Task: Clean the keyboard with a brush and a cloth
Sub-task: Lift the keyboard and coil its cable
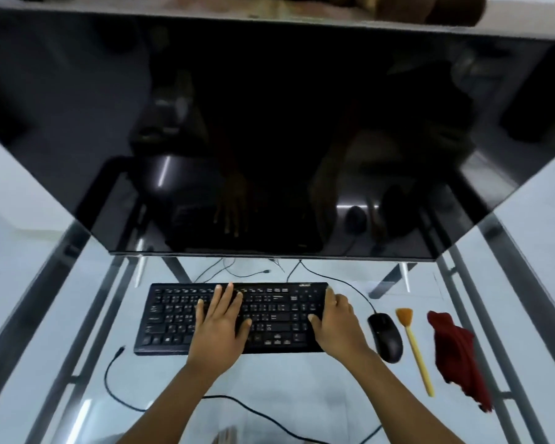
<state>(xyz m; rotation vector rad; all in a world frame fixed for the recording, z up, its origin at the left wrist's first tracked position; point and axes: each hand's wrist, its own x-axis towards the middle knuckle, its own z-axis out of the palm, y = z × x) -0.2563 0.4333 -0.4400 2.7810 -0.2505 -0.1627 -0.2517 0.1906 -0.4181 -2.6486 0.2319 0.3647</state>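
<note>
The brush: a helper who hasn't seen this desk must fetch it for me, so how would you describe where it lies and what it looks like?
Start at the black keyboard on the glass desk and move right, past the black mouse. The brush lies next, between the mouse and a crumpled dark red cloth. It is the only thin yellow stick there, with a fan of orange bristles at its far end.

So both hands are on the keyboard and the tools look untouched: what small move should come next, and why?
Probably the right hand should lift off the keyboard and reach right, past the mouse, for the yellow brush. Both hands lie empty on the keys, the brush and the red cloth lie unused on the glass desk, and the brush is on that hand's side.
</note>
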